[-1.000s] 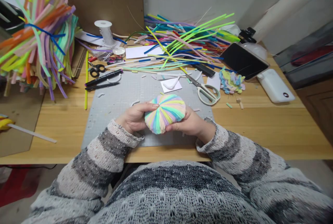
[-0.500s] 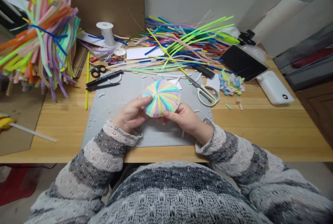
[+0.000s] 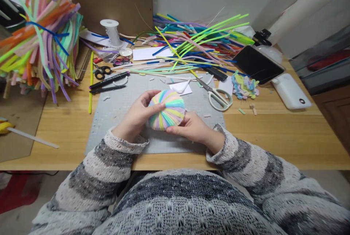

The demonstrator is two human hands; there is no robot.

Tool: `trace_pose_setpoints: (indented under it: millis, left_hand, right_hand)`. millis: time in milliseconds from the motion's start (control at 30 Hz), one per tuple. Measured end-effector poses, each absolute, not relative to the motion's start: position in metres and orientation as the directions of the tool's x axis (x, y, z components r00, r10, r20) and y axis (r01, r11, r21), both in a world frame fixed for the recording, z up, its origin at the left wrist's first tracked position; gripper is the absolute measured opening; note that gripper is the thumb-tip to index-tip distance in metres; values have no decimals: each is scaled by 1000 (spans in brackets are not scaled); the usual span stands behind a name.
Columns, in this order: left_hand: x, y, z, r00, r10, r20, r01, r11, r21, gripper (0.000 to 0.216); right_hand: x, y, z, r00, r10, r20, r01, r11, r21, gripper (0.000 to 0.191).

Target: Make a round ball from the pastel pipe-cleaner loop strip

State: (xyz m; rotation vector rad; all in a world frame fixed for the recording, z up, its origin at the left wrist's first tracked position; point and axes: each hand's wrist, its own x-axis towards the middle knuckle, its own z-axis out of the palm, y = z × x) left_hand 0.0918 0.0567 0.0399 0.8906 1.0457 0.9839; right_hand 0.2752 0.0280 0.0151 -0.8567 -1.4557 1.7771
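A round disc of pastel pipe cleaners (image 3: 172,113), striped outward from its centre in pink, yellow, turquoise and lilac, is held between both hands above a grey cutting mat (image 3: 109,133). My left hand (image 3: 136,114) grips its left side, the thumb lying across the top face near the middle. The disc's lower right edge is pinched by my right hand (image 3: 193,127), thumb in front and fingers partly hidden behind. White-handled scissors (image 3: 218,98) lie to the right of the disc. Behind it is a small white card (image 3: 184,88) with a curved white strip on top.
A big tied bundle of pipe cleaners (image 3: 41,42) stands at the left; loose pipe cleaners (image 3: 197,42) spread along the back. Black markers (image 3: 109,81), small black scissors (image 3: 102,71), a wire spool (image 3: 111,32), a phone (image 3: 258,63), a white power bank (image 3: 291,91) and a pastel fuzzy piece (image 3: 244,85) lie around.
The disc has moved slightly down and left and tilted. My left thumb has slid further over its face, with the left fingers now behind its upper edge. My right hand keeps hold lower down.
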Motion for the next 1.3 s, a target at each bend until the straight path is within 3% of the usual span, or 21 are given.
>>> trace_pose_setpoints:
  millis: [233, 300, 400, 533, 600, 700, 800, 1033, 1200, 1300]
  left_hand:
    - [88, 56, 39, 204, 964, -168, -52, 182, 982, 53]
    - [87, 55, 43, 214, 976, -35, 15, 33, 999, 50]
    - [86, 51, 53, 376, 911, 169, 77, -213, 974, 55]
    - [87, 48, 55, 541, 817, 201, 237, -377, 895, 68]
    - [90, 47, 47, 474, 845, 246, 289, -413, 864, 64]
    - [93, 45, 33, 306, 901, 307, 355, -408, 841, 38]
    - [93, 41, 28, 271, 896, 352, 413, -438, 798, 28]
    - [93, 40, 27, 251, 887, 388, 402, -460, 792, 25]
    - [98, 44, 20, 302, 704, 643, 431, -702, 567, 23]
    - [101, 44, 18, 302, 665, 683, 422, -736, 530, 25]
  right_hand:
    - [277, 26, 15, -624, 765, -158, -78, -262, -962, 29]
    - [278, 28, 15, -610, 774, -168, -113, -294, -949, 31]
    - [279, 31, 14, -567, 809, -153, -229, -333, -915, 32]
    - [279, 33, 14, -511, 837, -198, -407, -438, -801, 32]
    - [277, 32, 14, -523, 816, -246, -456, -511, -729, 32]
    - [273, 28, 15, -575, 768, -284, -480, -597, -643, 34]
    - [271, 26, 17, -613, 736, -289, -496, -642, -584, 36]
    - [273, 26, 18, -597, 741, -308, -481, -638, -602, 31]
    - [272, 25, 14, -549, 794, -260, -490, -559, -669, 30]
    - [272, 25, 13, -534, 819, -210, -490, -502, -713, 29]
